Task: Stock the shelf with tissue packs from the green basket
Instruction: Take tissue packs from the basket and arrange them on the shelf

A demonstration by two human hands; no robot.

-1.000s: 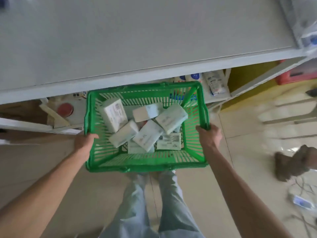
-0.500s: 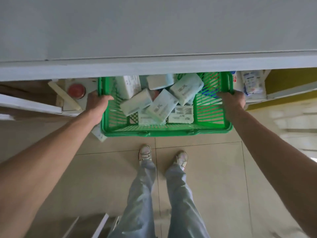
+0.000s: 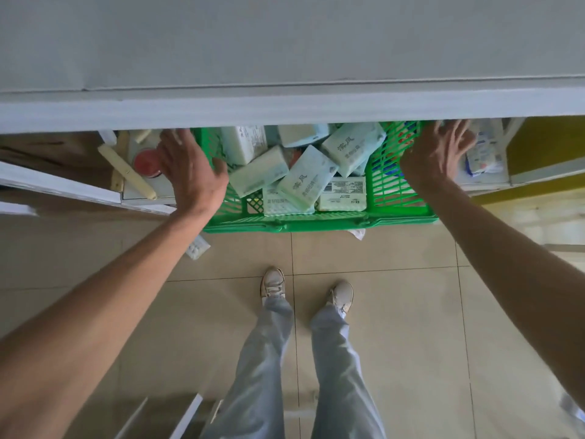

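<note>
Two bare hands are spread open, one at each side of the green plastic basket [image 3: 319, 221], and neither grips anything. The left hand [image 3: 190, 167] has its fingers apart over the basket's left rim. It is hard to tell if it touches the rim. The right hand [image 3: 438, 153] is open too, by the right wall of the basket.

The basket sits on a low shelf, half tucked under the front edge of the wide grey shelf [image 3: 291, 110] above it. Its near rim sticks out past the low shelf's front edge, over the floor. If it is bumped, I think it could tip and fall. The pale soft tissue packs [image 3: 307, 182] lie in a loose heap inside, so pulling one could make others slide. A hand lifting up fast might also hit the grey shelf edge.

At the left end of the low shelf, a round red lid [image 3: 147, 160] and a long cream stick [image 3: 126, 172] sit near the left hand and could get knocked.

Below is a beige tiled floor [image 3: 405, 327], with pale trouser legs and light shoes [image 3: 273, 283]. A yellow wall panel [image 3: 547, 144] shows at the right.
</note>
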